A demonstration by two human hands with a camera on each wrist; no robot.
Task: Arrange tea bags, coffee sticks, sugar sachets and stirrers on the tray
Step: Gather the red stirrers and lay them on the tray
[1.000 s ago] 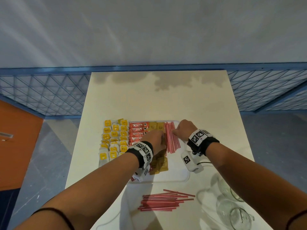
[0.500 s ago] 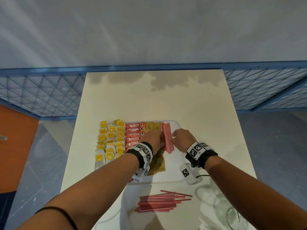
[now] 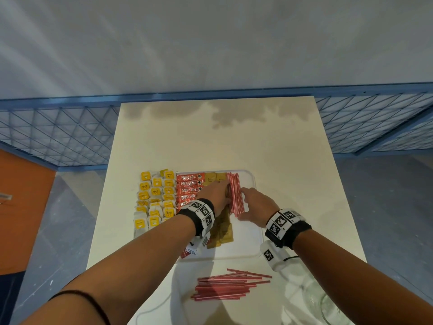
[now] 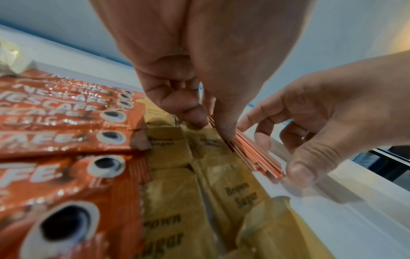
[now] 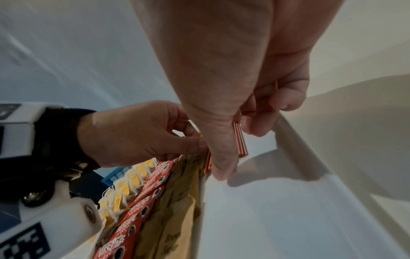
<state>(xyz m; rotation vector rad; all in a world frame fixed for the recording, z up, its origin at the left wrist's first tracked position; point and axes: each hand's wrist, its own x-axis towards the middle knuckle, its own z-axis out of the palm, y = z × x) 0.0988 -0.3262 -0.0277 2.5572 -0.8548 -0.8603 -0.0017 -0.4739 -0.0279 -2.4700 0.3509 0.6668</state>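
Note:
A white tray (image 3: pixel 254 242) holds rows of yellow tea bags (image 3: pixel 154 200), red coffee sticks (image 3: pixel 189 184), brown sugar sachets (image 3: pixel 223 233) and a tight row of red stirrers (image 3: pixel 236 195). My left hand (image 3: pixel 226 195) presses its fingertips against the left side of the stirrers (image 4: pixel 255 154), with the thumb on a sugar sachet (image 4: pixel 168 145). My right hand (image 3: pixel 242 204) brackets the row from the right, its fingers curled along the side and its thumb (image 4: pixel 299 171) at the near end. In the right wrist view that thumb covers the stirrers (image 5: pixel 240 140).
A loose pile of red stirrers (image 3: pixel 225 287) lies on the table in front of the tray. Clear glass jars (image 3: pixel 328 301) stand at the near right corner. Blue mesh fencing (image 3: pixel 58 137) runs behind the table. An orange surface (image 3: pixel 21 207) is at the left.
My right hand has slid from the far end of the stirrers towards their near end. The stirrer row now looks narrower and straighter. My left hand has stayed at the row's left side.

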